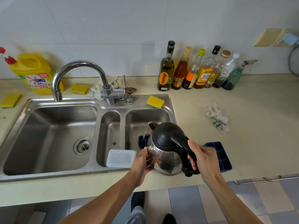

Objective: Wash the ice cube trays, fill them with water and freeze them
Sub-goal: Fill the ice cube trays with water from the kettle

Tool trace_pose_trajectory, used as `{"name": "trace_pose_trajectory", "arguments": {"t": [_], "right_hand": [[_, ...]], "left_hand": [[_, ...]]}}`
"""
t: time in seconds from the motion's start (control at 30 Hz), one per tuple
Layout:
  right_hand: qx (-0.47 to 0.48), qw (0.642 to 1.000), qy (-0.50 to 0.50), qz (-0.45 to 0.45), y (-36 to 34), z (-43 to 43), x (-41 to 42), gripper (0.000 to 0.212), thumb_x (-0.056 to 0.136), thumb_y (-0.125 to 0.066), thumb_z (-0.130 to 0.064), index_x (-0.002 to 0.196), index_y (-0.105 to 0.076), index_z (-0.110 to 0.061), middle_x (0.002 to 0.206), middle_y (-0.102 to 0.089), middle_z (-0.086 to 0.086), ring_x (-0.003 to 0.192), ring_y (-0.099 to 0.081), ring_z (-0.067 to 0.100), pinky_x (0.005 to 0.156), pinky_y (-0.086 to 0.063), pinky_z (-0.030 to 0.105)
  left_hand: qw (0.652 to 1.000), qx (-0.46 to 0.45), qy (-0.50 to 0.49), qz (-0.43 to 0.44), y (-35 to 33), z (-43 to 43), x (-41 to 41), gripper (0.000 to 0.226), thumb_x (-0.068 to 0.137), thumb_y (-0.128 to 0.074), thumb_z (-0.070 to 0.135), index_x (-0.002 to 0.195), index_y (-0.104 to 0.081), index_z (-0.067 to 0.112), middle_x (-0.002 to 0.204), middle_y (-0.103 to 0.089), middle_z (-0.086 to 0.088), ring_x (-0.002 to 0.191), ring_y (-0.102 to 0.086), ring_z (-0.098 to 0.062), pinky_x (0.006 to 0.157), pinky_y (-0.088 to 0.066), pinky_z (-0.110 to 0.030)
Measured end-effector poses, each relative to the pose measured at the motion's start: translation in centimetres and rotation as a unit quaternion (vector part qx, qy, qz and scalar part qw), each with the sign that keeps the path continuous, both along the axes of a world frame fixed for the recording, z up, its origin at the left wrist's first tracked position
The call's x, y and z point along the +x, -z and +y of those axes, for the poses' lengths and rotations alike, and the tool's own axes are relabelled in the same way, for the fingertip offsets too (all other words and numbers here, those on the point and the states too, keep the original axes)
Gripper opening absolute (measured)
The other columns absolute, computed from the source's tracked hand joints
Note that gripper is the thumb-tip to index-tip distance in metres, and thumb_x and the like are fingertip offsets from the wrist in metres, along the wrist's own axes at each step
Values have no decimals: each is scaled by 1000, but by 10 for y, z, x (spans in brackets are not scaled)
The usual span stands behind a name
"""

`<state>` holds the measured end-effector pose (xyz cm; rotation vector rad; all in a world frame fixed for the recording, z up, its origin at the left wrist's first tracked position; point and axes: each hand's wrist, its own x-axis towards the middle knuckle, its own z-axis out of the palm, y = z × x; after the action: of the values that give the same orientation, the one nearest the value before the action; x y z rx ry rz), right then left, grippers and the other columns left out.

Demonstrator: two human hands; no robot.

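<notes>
While kettle pours into tray in right basin | right hand wrapped round handle, left hand flat against kettle's side | second tray on right counter | filling apparently underway, freezing left.

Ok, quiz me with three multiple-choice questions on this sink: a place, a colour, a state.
1. Where is the clear plastic container? A. narrow middle basin B. large left basin C. counter by the bottles
2. What colour are the ice cube trays? A. red B. white C. dark blue
3. How is the kettle? A. upright on the counter B. tilted, pouring C. lying in a basin
Answers: 1 A, it sits at that basin's front. 2 C, both are dark blue. 3 B, the right hand grips its handle, the left hand rests on its side, water falls from the spout.
</notes>
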<state>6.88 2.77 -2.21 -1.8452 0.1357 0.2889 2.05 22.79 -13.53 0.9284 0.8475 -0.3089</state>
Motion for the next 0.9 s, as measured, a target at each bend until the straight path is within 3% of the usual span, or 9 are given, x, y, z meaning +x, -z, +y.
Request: {"name": "trace_pose_trajectory", "arguments": {"t": [0.13, 0.3, 0.53, 0.67, 0.9], "right_hand": [[5, 1000, 1, 4, -2, -1, -1, 51, 94, -64, -42, 50, -66, -17, 46, -56, 3, 38, -49, 12, 41, -44, 20], [10, 1000, 2, 4, -3, -3, -4, 52, 94, -65, -41, 50, -65, -13, 47, -56, 5, 38, -49, 13, 41, -44, 21], [8, 1000, -4, 5, -2, -6, -6, 51, 95, -65, -42, 51, -65, -14, 47, -57, 5, 39, -50, 12, 41, -45, 20], [4, 1000, -4, 3, -1, -8, -7, 52, 95, -65, -43, 52, -65, -14, 47, -56, 4, 39, -50, 13, 42, -45, 20], [-2, 1000, 4, 2, -1, -11, -8, 52, 96, -64, -43, 50, -66, -17, 45, -55, 3, 38, -48, 12, 41, -44, 20]], "left_hand": [[1000, 8, 9, -7, -5, -1, -2, 40, 106, -41, 43, 124, -61, 13, 118, -68, -13, 112, -63, -28, 84, -52, -36], [1000, 10, 19, -13, -6, -2, -4, 41, 107, -40, 43, 127, -59, 13, 123, -66, -13, 116, -61, -28, 102, -47, -44], [1000, 11, 21, -14, -5, -4, -7, 42, 106, -41, 43, 128, -60, 11, 124, -65, -12, 116, -60, -28, 95, -48, -41], [1000, 9, 21, -17, -7, -5, -8, 41, 107, -41, 42, 125, -62, 12, 123, -66, -11, 114, -61, -27, 81, -52, -34], [999, 14, 29, -14, -9, -7, -7, 38, 106, -42, 43, 116, -66, 16, 117, -67, -7, 112, -62, -26, 80, -52, -33]]}}
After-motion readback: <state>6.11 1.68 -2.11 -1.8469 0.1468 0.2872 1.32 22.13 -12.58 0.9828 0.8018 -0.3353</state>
